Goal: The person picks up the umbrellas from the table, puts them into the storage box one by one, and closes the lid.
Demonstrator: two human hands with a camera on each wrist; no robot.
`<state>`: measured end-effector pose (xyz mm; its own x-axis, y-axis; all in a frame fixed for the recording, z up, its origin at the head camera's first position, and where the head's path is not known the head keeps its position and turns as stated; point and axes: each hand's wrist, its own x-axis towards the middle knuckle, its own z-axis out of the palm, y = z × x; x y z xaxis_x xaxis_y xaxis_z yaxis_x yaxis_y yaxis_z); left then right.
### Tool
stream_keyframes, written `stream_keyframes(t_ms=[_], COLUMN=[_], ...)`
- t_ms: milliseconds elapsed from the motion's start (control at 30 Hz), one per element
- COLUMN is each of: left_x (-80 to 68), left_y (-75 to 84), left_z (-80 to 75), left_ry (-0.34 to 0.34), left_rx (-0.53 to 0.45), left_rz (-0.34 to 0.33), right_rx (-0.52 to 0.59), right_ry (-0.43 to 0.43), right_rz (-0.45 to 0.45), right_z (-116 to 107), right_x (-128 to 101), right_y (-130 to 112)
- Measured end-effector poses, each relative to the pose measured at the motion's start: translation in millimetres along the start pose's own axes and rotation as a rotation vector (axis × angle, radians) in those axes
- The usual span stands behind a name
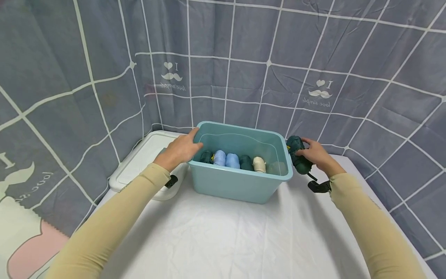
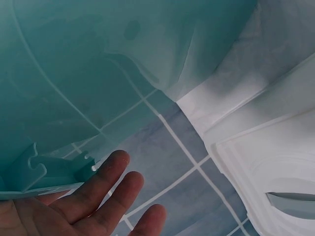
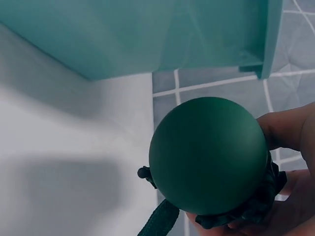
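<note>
left hand (image 1: 179, 150) resting with relaxed fingers on teal bin (image 1: 240, 182) rim, left corner | right hand (image 1: 315, 154) grip clenched around dark green ball (image 1: 297, 155), just right of bin, above tabletop (image 1: 223, 236) | rolled socks (image 1: 226, 159) lined up inside bin | white lid (image 1: 139, 162) left of bin

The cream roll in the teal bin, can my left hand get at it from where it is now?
Probably yes. The left hand rests on the rim of the teal bin, which has no lid on. The cream roll lies in the row inside, uncovered, past the two light blue rolls.
</note>
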<state>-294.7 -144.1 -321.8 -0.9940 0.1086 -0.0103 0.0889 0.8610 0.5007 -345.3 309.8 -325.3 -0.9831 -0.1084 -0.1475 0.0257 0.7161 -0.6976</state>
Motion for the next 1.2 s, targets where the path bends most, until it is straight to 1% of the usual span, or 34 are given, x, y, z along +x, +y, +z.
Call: stream_keyframes(t_ms=[300, 500, 633, 900, 1200], left_x=[-1.1, -0.5, -0.1, 1.1, 1.0], left_y=[-0.5, 0.2, 0.1, -1.5, -0.8], left_z=[-1.9, -2.0, -1.8, -0.1, 0.0], left_ry=[0.000, -0.005, -0.006, -0.001, -0.004], left_rx=[-0.007, -0.010, -0.006, -0.004, -0.008], left_rz=[0.001, 0.001, 0.002, -0.002, -0.002], right_rx=[-0.023, -0.047, -0.042, -0.008, -0.040], right_ry=[-0.001, 0.017, 0.013, -0.008, -0.034], right_rz=[-0.008, -0.008, -0.022, -0.038, -0.058], right_z=[-8.7, -17.0, -20.2, -20.8, -20.2], right_x=[-7.6, -15.1, -19.8, -27.1, -33.2], right_y=[-17.8, -31.2, -39.8, -56.3, -78.1])
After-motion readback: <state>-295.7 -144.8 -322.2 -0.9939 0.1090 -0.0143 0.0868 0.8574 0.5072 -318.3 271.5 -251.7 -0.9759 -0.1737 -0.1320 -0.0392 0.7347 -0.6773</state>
